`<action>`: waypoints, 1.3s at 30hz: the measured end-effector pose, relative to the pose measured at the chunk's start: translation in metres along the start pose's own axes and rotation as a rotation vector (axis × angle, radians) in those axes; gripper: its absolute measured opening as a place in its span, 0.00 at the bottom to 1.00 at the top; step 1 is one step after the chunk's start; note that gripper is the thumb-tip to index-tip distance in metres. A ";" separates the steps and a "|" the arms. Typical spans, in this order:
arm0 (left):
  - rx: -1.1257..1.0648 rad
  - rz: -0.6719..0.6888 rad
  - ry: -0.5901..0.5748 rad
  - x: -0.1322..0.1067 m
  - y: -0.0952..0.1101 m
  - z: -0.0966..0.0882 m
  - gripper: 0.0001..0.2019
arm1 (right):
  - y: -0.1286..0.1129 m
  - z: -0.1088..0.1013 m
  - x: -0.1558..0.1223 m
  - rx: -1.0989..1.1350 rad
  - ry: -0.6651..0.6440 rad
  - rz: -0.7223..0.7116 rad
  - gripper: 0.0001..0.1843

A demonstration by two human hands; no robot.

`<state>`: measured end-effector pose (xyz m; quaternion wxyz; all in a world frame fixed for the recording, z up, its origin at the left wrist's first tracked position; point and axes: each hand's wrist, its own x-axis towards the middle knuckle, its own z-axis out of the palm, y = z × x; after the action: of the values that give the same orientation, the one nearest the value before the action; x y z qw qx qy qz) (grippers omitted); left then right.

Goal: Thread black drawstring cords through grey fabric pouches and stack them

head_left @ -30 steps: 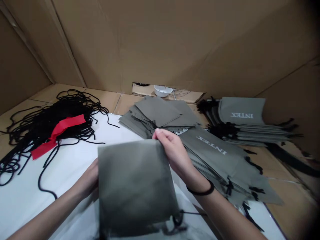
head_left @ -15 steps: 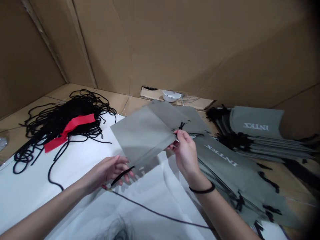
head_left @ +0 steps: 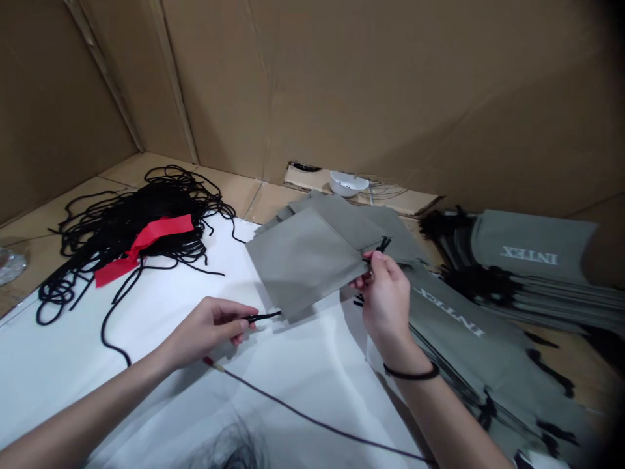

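A grey drawstring pouch (head_left: 305, 267) is stretched between my hands above the white sheet. My left hand (head_left: 219, 329) pinches the black cord (head_left: 267, 316) that comes out of the pouch's left corner. At the opposite corner my right hand (head_left: 383, 283) grips the pouch edge, with short black cord ends (head_left: 384, 244) sticking up past the fingers. Just below my left hand lies a thin dark rod (head_left: 297, 413) with a yellowish and red tip, apart from the fingers.
A tangle of black cords (head_left: 161, 195) tied with a red strip (head_left: 161, 228) lies at left on the white sheet (head_left: 190, 286). Grey INTEX pouches (head_left: 459, 326) are piled at right, more pouches (head_left: 527, 234) behind them. A white bowl-shaped object (head_left: 349, 184) stands by the cardboard wall (head_left: 342, 85).
My left hand's spread fingers have closed on the cord, which now points out leftward from the pouch. The rod's tip is no longer by the cord. The view has shifted slightly.
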<state>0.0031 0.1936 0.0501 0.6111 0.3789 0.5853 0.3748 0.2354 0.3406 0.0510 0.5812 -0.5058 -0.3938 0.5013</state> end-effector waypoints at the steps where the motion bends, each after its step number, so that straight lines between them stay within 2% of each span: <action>1: 0.047 0.025 0.024 0.000 0.000 0.000 0.16 | 0.001 -0.001 0.002 -0.004 0.024 -0.008 0.22; 4: 0.163 0.077 0.064 -0.001 0.000 0.001 0.15 | 0.003 -0.005 0.006 -0.037 0.134 -0.064 0.22; 6: 0.199 0.090 0.067 -0.001 0.000 0.001 0.15 | 0.001 -0.005 0.004 -0.086 0.189 -0.172 0.23; 8: 0.215 0.096 0.068 -0.001 0.001 0.002 0.14 | -0.004 -0.002 -0.006 -0.171 0.150 -0.324 0.20; 10: 0.219 0.100 0.067 -0.001 0.000 0.002 0.14 | -0.011 0.004 -0.022 -0.307 -0.046 -0.452 0.09; 11: 0.219 0.098 0.066 -0.001 0.000 0.003 0.14 | -0.013 0.008 -0.032 -0.410 -0.218 -0.501 0.04; 13: 0.219 0.098 0.058 -0.001 -0.001 0.003 0.15 | -0.011 0.016 -0.052 -0.601 -0.603 -0.622 0.06; 14: 0.220 0.103 0.050 -0.001 -0.001 0.003 0.15 | -0.007 0.019 -0.060 -0.676 -0.748 -0.663 0.07; 16: 0.220 0.121 0.029 -0.001 -0.002 0.003 0.14 | 0.005 0.024 -0.073 -0.791 -0.912 -0.688 0.09; 18: 0.211 0.140 0.014 -0.001 -0.002 0.003 0.14 | 0.018 0.026 -0.080 -0.847 -0.986 -0.685 0.08; 21: 0.204 0.146 0.003 -0.002 -0.003 0.004 0.14 | 0.032 0.025 -0.082 -0.841 -1.030 -0.696 0.05; 24: 0.229 0.161 0.001 -0.003 -0.002 0.005 0.14 | 0.037 0.024 -0.081 -0.800 -1.018 -0.698 0.06; 34: 0.603 0.440 0.090 -0.002 -0.009 0.005 0.13 | 0.039 0.023 -0.083 -0.788 -0.981 -0.680 0.06; 39: 0.678 0.470 0.065 -0.001 -0.009 0.004 0.13 | 0.037 0.023 -0.082 -0.769 -0.986 -0.667 0.06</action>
<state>0.0071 0.1888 0.0424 0.3307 0.6702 0.5919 0.3018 0.1906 0.2637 0.0226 0.2380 -0.2415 -0.8941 0.2926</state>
